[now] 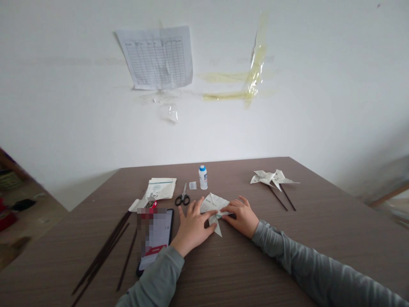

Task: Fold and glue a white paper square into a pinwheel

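Observation:
My left hand (192,228) lies on the brown table (223,264) with its fingers spread, pressing the left part of a folded piece of printed paper (214,204). My right hand (241,216) rests on the right part of the same paper, fingers curled and pinching a fold. The paper has pointed flaps, one sticking out toward me below the hands. Both arms wear grey sleeves.
Black-handled scissors (182,198), a white glue bottle with a blue cap (203,177) and a stack of paper sheets (160,188) lie beyond the hands. A phone (156,238) and several thin dark sticks (105,251) lie at left. Two finished paper pinwheels on sticks (271,179) lie at right.

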Available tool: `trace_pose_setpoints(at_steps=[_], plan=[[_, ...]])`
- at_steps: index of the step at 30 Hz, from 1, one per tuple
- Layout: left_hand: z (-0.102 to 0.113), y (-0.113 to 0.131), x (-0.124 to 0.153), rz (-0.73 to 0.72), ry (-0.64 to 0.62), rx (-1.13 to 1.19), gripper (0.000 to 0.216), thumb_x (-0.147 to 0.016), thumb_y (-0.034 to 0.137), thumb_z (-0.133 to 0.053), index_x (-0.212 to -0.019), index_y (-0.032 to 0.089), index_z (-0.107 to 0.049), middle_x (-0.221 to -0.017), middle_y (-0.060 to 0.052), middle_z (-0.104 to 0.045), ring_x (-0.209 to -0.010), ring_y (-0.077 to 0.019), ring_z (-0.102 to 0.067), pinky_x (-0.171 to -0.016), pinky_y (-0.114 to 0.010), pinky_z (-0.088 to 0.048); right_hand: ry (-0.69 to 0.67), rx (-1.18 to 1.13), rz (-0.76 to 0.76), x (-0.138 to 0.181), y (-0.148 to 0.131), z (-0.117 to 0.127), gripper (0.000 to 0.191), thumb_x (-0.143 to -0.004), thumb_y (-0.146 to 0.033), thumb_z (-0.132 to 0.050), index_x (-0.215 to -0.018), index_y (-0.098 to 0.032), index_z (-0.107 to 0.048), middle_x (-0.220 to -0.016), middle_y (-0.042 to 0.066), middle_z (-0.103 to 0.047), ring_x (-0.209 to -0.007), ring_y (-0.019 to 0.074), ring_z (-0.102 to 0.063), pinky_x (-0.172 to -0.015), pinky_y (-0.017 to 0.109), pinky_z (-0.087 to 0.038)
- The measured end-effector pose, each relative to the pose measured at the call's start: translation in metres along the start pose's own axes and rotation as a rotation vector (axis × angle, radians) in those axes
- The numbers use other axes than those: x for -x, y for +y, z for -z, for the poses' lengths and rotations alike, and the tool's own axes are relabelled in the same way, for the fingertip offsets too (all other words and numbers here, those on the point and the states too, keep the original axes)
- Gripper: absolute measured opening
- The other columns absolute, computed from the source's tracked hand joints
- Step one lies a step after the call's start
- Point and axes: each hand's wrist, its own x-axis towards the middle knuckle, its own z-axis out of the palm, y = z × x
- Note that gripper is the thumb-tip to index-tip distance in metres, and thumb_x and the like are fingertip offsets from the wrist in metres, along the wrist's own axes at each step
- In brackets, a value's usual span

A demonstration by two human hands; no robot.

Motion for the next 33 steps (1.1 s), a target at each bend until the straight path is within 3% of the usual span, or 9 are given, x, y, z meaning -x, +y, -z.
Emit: trace_pose_setpoints(at_steps=[9,17,26,30,33], plan=[[-0.0035,-0.0027,0.0028,-0.001,0.025,0.022,0.067,-0.111,0.038,-0.096,-0.176,0.050,-0.085,-0.212,-0.011,-0.049,-0.193,-0.0577,-0.045,-0.154,-0.100,-0.021,0.001,-0.007,0.000,0.0005,-0.0024,0.0024,0.018,-0.113,-0.035,-0.091,-0.120,-0.047,-0.101,-0.111,0.007,-0.098,-0.115,0.0410,-0.097,-0.139,0.078,-0.064],[0.0028,0.0032,0.0060,0.025,0.022,0.006,0.042,-0.112,0.041,-0.095,-0.154,0.043,-0.098,-0.210,-0.009,-0.054,-0.190,-0.0565,-0.049,-0.155,-0.100,-0.023,0.001,-0.013,-0.004,0.0003,-0.0010,0.0006,0.016,-0.111,-0.033,-0.092,-0.119,-0.042,-0.102,-0.112,0.008,-0.098,-0.116,0.0400,-0.096,-0.140,0.078,-0.063],[0.0032,0.0019,0.0039,0.035,0.000,0.014,0.051,-0.112,0.041,-0.095,-0.162,0.043,-0.094,-0.211,-0.013,-0.051,-0.193,-0.0566,-0.046,-0.154,-0.101,-0.023,-0.029,-0.024,-0.041,-0.0010,-0.0054,0.0044,0.018,-0.108,-0.028,-0.095,-0.117,-0.043,-0.101,-0.113,0.007,-0.097,-0.119,0.0401,-0.096,-0.143,0.079,-0.059],[0.0037,0.0009,0.0026,0.053,-0.002,0.021,0.066,-0.109,0.043,-0.098,-0.174,0.046,-0.086,-0.213,-0.012,-0.049,-0.195,-0.0554,-0.045,-0.155,-0.100,-0.024,-0.018,-0.007,-0.036,-0.0002,-0.0054,0.0034,0.019,-0.107,-0.028,-0.097,-0.115,-0.045,-0.100,-0.111,0.005,-0.097,-0.118,0.0402,-0.096,-0.141,0.078,-0.062],[0.0037,0.0007,0.0027,0.044,-0.002,0.031,0.061,-0.109,0.041,-0.098,-0.169,0.045,-0.090,-0.213,-0.012,-0.048,-0.195,-0.0583,-0.044,-0.153,-0.102,-0.023,0.024,0.014,0.005,0.0005,-0.0022,0.0003,0.019,-0.107,-0.029,-0.097,-0.115,-0.045,-0.101,-0.110,0.006,-0.098,-0.114,0.0391,-0.097,-0.137,0.074,-0.066]])
